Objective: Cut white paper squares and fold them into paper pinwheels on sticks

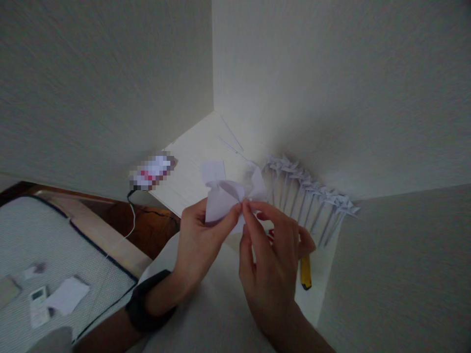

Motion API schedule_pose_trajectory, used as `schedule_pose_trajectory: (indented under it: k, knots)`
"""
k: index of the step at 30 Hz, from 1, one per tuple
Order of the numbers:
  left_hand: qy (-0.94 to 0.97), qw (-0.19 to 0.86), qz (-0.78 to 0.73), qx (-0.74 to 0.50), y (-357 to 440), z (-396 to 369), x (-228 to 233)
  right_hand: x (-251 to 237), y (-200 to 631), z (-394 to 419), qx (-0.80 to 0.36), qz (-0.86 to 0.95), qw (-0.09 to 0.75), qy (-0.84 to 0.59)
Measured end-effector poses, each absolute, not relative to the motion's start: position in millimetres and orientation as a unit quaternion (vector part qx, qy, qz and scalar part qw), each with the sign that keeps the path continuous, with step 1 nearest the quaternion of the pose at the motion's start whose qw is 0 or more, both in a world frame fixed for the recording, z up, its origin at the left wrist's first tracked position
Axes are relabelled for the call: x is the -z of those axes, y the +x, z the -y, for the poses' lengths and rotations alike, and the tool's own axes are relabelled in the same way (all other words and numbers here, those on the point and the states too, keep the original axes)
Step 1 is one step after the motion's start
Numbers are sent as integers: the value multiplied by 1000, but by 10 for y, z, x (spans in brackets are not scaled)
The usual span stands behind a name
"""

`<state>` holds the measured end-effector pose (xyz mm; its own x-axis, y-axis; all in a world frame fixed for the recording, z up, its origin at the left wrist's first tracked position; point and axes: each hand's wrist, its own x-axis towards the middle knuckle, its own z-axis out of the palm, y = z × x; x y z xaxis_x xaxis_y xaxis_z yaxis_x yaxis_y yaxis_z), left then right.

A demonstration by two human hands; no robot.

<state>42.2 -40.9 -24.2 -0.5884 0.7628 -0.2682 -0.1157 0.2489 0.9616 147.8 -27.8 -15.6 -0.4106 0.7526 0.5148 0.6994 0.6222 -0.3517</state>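
Both my hands are closed on a piece of white paper (222, 200), bent into curved, petal-like folds. My left hand (198, 250), with a black band at its wrist, pinches the left part between thumb and fingers. Fingertips of my right hand (270, 255) press on the gathered middle, meeting my left thumb there. Just behind lies a small flat square of white paper (212, 171). Thin wire-like sticks (231, 133) rest farther back. A yellow-handled tool (305, 272) lies partly hidden under my right hand; its kind is unclear.
Several folded white paper shapes on thin stems (312, 186) line the right wall. At the white tabletop's (184, 171) left edge is a pixelated object (152, 170) with a cable. Lower left, a mat (99, 289) bears a white remote (39, 306) and paper (69, 295). Walls enclose the corner.
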Motion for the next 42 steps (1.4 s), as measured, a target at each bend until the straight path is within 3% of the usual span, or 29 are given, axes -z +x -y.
schedule_pose_trajectory:
  k: [7, 13, 17, 20, 28, 34, 38, 42]
  knots:
    - [210, 405, -676, -578, 472, 391, 259, 154, 1599, 279, -142, 818, 352, -431]
    - [201, 423, -652, -596, 549, 415, 259, 170, 1794, 158, -355, 650, 419, -525]
    - [238, 426, -638, -595, 598, 429, 206, 212, 1841, 104, -525, 562, 373, -519]
    - [263, 433, -630, -589, 611, 424, 172, 187, 1806, 91, -596, 520, 386, -474]
    - [309, 401, -632, -587, 608, 413, 107, 259, 1727, 109, -605, 461, 444, -474]
    - [350, 394, -612, -590, 547, 375, 144, 258, 1706, 97, -601, 436, 431, -513]
    - [341, 299, -602, -657, 441, 367, 176, 245, 1696, 99, -604, 432, 413, -527]
    - [393, 224, -636, -625, 345, 377, 198, 283, 1703, 105, -609, 440, 402, -523]
